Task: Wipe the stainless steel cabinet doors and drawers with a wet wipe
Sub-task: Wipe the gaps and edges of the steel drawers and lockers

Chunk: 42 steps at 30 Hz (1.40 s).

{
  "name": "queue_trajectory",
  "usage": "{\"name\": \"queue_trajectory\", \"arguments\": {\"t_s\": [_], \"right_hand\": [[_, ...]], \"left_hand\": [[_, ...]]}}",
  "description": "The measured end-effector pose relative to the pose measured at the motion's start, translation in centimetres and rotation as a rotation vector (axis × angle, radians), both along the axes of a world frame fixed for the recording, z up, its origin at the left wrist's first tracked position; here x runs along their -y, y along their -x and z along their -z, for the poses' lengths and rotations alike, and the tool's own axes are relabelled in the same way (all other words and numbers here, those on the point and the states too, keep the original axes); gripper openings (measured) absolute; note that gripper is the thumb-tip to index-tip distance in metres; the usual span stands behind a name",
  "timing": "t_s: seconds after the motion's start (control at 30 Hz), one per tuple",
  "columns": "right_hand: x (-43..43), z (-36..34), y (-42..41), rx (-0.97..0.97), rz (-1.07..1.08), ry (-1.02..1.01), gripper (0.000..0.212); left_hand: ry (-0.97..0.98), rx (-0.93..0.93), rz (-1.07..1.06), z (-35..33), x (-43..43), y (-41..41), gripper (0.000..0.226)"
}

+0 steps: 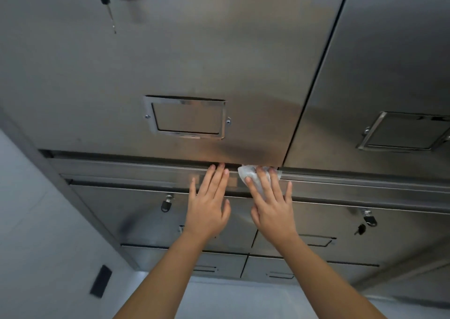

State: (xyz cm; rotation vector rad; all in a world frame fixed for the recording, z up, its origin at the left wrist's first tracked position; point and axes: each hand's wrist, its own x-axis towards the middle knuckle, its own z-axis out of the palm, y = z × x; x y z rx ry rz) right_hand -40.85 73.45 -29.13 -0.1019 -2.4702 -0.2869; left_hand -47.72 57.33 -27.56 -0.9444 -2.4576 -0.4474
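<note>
A person is wiping a tall brushed stainless steel cabinet, pressing a crumpled white wet wipe against the horizontal steel rail that is running between the upper doors and the drawers below. The right hand is lying flat over the wipe, its fingers straight and slightly spread. It is pinning the wipe just under the bottom right corner of the large left-hand steel door; only the far part of the wipe is showing past the fingertips. The left hand is resting just to its left and holding nothing. Its four fingers are straight and pressed together, the thumb is standing apart, and the tips are touching the door's lower edge. A chrome rectangular label frame is sitting on that door above the hands, and a second steel door is standing to the right across a dark seam. Below the rail, the flat steel drawers are carrying black-headed keys in their locks, with more drawers stacked beneath them towards the floor.

The step in hand appears to be the rail and the door's bottom edge. The next move is likely calling for a flat, even slide of the wipe along the rail. A drop to the drawer fronts would then follow, taking care round the hanging keys and recessed pulls, with the left hand lifting out of the path.
</note>
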Motion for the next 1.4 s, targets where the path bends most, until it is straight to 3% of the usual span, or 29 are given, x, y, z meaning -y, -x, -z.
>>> {"name": "queue_trajectory", "arguments": {"t_s": [0.13, 0.37, 0.67, 1.07, 1.4], "right_hand": [[-0.1, 1.0, 0.6, -0.076, -0.015, -0.004, 0.072], [-0.8, 2.6, 2.3, -0.230, -0.069, -0.075, 0.073], [-2.4, 4.6, 5.3, -0.530, -0.107, -0.229, 0.062], [-2.9, 5.7, 7.7, -0.752, -0.037, -0.284, 0.057], [-2.9, 11.6, 6.1, -0.670, -0.001, -0.168, 0.068]], "left_hand": [[-0.004, -0.047, -0.027, 0.7, -0.3, 0.5, 0.064], [-0.110, -0.200, -0.015, 2.8, -1.0, 1.8, 0.062], [-0.287, -0.529, -0.009, 5.2, -2.5, 4.5, 0.057], [-0.256, -0.810, -0.034, 7.1, -2.5, 6.8, 0.057], [-0.379, -0.736, -0.022, 9.6, -4.5, 7.4, 0.064]]}}
